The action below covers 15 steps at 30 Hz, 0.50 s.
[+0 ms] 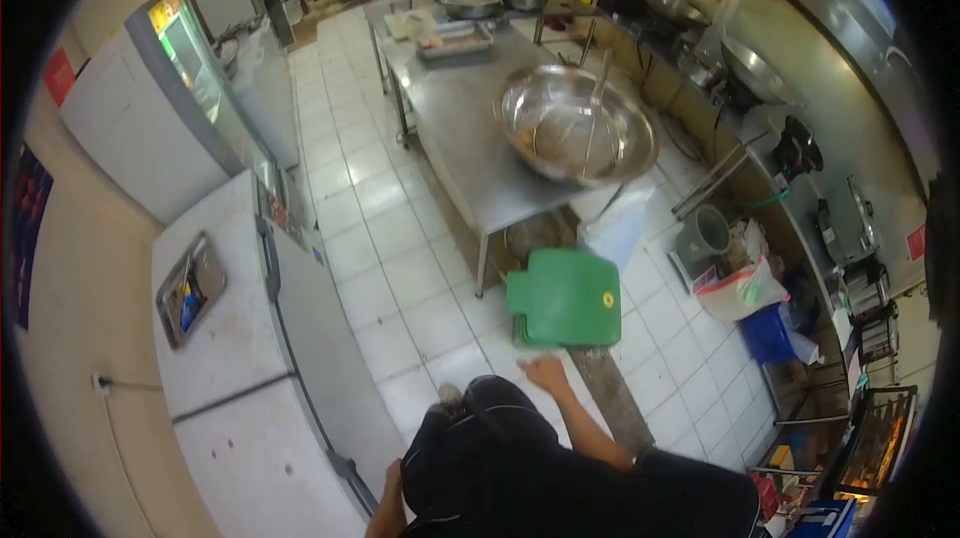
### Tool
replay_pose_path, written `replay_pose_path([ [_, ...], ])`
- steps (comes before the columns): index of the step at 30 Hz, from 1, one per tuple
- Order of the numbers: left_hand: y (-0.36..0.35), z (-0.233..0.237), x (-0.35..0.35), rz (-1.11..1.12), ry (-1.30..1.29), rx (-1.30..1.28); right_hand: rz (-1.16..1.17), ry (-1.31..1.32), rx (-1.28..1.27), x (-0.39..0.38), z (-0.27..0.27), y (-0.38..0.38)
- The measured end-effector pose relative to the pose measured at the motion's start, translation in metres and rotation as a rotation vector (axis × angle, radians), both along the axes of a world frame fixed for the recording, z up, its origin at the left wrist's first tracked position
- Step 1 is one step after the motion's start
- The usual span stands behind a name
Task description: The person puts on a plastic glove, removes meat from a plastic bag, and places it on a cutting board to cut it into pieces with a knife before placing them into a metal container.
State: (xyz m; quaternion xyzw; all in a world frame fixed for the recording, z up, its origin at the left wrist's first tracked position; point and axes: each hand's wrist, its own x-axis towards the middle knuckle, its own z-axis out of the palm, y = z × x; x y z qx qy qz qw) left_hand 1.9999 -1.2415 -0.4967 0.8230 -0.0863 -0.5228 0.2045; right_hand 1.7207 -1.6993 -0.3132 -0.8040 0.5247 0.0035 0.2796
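My right hand (543, 375) hangs in front of my body with its fingers loosely curled in. Nothing shows in it. Just beyond it stands a green lidded bin (565, 300), its lid down; I see no contact between them. Low at the left, my left hand (391, 490) is beside my dark-clothed leg, close to the white chest freezer (235, 443). Its fingers are mostly hidden. On a steel table (440, 108) ahead rests a large steel bowl (530, 103) with a long-handled utensil (597, 103) leaning in it.
A metal tray (190, 290) with small items lies on the freezer top. An upright fridge (150, 118) stands farther left. Along the right counter are a wok (755, 71), a grey bucket (703, 231), a filled bag (742, 290) and a blue crate (768, 335). White floor tiles (365, 248) run between.
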Motion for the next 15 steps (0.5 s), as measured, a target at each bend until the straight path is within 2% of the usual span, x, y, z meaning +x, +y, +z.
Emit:
replay_pose_path([
  [1,-0.023,0.02,0.034,-0.253,-0.156,0.029,-0.069,-0.095,0.14,-0.002,-0.007,0.0],
  [2,-0.058,0.067,0.069,-0.491,-0.337,0.069,-0.141,-0.087,0.166,0.001,-0.009,0.003],
  [3,-0.096,0.07,0.11,-0.558,-0.25,0.178,-0.252,-0.087,0.265,0.011,0.031,0.002],
  [4,-0.129,0.063,0.152,-0.634,-0.16,0.283,-0.297,-0.103,0.253,0.016,0.025,0.0],
  [5,-0.16,0.045,0.19,-0.63,-0.116,0.257,-0.268,-0.053,0.202,0.024,0.031,-0.007],
  [6,-0.193,0.059,0.216,-0.385,-0.102,0.149,-0.238,-0.001,0.156,0.035,0.035,-0.016],
  [8,-0.261,0.096,0.258,0.108,-0.063,-0.064,-0.39,-0.166,0.35,0.061,-0.003,-0.048],
  [9,-0.291,0.099,0.282,0.123,-0.097,-0.152,-0.461,-0.244,0.455,0.08,-0.019,-0.063],
  [11,-0.355,0.105,0.324,0.163,-0.157,-0.345,-0.357,-0.285,0.222,0.157,0.008,-0.117],
  [12,-0.372,0.107,0.339,0.168,-0.115,-0.363,-0.308,-0.293,0.11,0.2,0.029,-0.146],
  [14,-0.397,0.091,0.37,0.185,-0.032,-0.421,-0.277,-0.293,0.369,0.284,0.052,-0.225],
  [15,-0.419,0.094,0.382,-0.014,-0.153,-0.319,-0.216,-0.307,0.36,0.331,0.061,-0.272],
])
